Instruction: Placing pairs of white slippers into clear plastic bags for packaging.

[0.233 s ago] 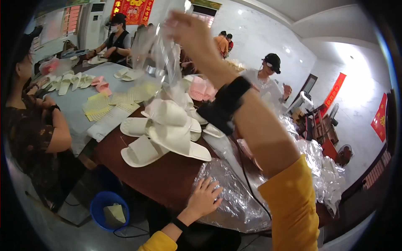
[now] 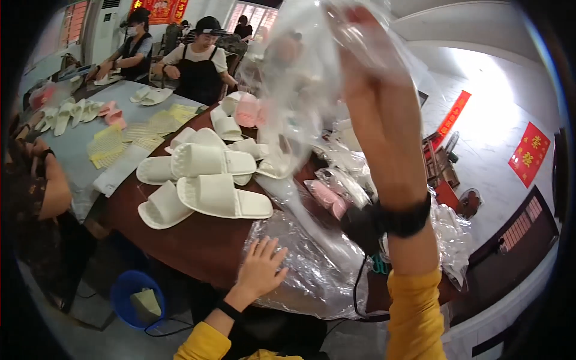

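Note:
My left hand (image 2: 261,267), fingers spread, lies flat on the edge of a stack of clear plastic bags (image 2: 312,270) at the table's near edge. Raised high in front of me, my right hand (image 2: 363,57) is closed on a clear plastic bag (image 2: 303,84) that hangs down in loose folds to its left. Plastic covers part of the fingers, and motion blurs them. Beyond my left hand, several white open-toe slippers (image 2: 222,195) lie heaped on the brown table (image 2: 180,246). Pink slippers (image 2: 247,111) rest behind the heap.
Bagged slippers (image 2: 327,195) lie right of the heap, and teal scissors (image 2: 379,264) near my right forearm. A grey table (image 2: 78,159) at the left bears slippers and yellowish sheets (image 2: 108,144). Co-workers sit around it. A blue bin (image 2: 129,303) stands on the floor, lower left.
My right hand has swung to the right with the plastic bag trailing from it. My left hand stays flat on the stacked bags. The whole view has turned to the right.

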The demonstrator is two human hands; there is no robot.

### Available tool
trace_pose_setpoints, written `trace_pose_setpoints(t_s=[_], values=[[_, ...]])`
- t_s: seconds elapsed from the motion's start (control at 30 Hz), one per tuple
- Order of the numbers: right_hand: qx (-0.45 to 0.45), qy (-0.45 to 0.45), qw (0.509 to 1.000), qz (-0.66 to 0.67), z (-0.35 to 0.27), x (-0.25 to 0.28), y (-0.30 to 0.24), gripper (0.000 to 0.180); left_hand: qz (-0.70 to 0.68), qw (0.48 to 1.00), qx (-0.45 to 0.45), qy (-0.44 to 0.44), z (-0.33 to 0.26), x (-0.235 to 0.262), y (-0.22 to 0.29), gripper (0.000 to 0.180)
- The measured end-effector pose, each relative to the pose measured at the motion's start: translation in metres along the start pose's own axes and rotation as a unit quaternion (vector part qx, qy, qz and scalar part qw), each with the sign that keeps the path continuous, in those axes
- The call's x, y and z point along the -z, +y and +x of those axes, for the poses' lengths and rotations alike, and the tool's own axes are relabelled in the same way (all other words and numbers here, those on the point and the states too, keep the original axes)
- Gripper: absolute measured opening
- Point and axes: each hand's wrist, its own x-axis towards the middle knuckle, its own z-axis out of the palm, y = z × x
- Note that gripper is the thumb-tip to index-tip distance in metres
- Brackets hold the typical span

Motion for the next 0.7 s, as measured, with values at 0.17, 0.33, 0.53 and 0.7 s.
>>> trace_pose_setpoints(t_s=[0.17,0.33,0.53,0.7], values=[[0.226,-0.077,0.835,-0.495,-0.134,0.114,-0.007,0.049,0.001,1.000,-0.011,-0.001,-0.003,0.005,0.003,0.055],[0.253,-0.036,0.643,-0.722,-0.232,0.145,-0.016,0.050,0.034,0.999,-0.023,-0.034,0.000,0.005,0.006,0.057],[0.245,-0.013,0.359,-0.900,-0.300,0.137,-0.008,0.050,0.009,0.999,0.009,-0.032,-0.002,0.007,-0.008,0.053],[0.244,-0.021,0.074,-0.967,-0.313,0.132,0.018,0.050,-0.070,0.997,-0.015,-0.039,0.009,0.017,-0.001,0.048]])
